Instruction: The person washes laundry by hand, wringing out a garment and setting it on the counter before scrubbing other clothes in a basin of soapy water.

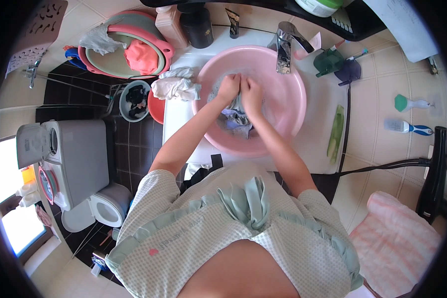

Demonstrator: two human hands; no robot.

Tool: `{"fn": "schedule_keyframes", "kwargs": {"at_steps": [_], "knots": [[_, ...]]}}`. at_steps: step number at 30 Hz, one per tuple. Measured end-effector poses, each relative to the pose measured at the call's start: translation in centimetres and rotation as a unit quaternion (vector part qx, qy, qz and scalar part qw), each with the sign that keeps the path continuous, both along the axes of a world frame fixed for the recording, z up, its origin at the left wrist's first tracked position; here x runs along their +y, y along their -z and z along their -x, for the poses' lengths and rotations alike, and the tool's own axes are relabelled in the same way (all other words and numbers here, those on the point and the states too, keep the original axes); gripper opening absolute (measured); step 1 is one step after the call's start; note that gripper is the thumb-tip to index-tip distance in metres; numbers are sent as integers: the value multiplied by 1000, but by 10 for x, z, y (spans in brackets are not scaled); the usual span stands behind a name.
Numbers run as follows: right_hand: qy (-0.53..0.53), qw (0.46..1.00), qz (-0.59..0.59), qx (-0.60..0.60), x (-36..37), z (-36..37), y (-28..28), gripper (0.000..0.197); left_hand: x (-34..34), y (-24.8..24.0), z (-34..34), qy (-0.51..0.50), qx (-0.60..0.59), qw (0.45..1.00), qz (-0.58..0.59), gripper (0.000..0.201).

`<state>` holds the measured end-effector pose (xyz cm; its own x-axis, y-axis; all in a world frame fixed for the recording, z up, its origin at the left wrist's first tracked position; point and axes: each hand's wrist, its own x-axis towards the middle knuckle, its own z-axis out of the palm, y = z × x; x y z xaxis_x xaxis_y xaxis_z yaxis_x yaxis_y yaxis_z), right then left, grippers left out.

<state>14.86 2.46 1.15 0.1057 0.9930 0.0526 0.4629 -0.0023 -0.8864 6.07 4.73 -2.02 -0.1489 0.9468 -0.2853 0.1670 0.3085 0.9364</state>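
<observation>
I see both hands down in the pink basin [283,107], which sits in the white sink [323,144] and fills most of it. My left hand [229,88] and right hand [251,94] are pressed side by side, knuckles touching, each closed tight on the same wet cloth [236,119]. The cloth is grey-blue, bunched between the fists and trailing down toward the near side of the basin, where it lies in shallow soapy water. The tap [285,47] stands at the far edge of the sink, its spout over the far rim of the basin, just beside the right hand.

On the left edge of the sink, touching the basin's rim, lies a crumpled white rag [176,87]. Past the left edge, lower down, a stack of tubs [129,47] holds a pink cloth. At the far left corner stand two bottles [184,25]. A green strip [335,134] lies along the right edge of the sink. On the tiled wall to the right hang two brushes [407,116]. A striped towel [395,243] sits near my right elbow.
</observation>
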Motion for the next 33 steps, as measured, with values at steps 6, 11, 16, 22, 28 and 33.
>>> {"fn": "schedule_keyframes", "kwargs": {"at_steps": [6,11,16,22,28,33], "knots": [[41,999,23,27,18,-24,17,36,-10,5,-15,204,278,912,-224,25],[37,999,-3,10,-13,-3,0,35,-4,-5,-8,109,173,977,-66,36],[34,999,-26,-22,11,-21,6,36,-4,-16,-20,73,60,995,-12,35],[-14,999,-53,-1,7,-20,10,35,-6,7,-21,-35,-116,991,48,35],[-28,999,19,-34,-22,0,9,39,-24,17,-6,2,-41,998,37,33],[-44,991,116,-47,19,-37,56,38,-38,-16,-18,47,-153,972,174,39]]}}
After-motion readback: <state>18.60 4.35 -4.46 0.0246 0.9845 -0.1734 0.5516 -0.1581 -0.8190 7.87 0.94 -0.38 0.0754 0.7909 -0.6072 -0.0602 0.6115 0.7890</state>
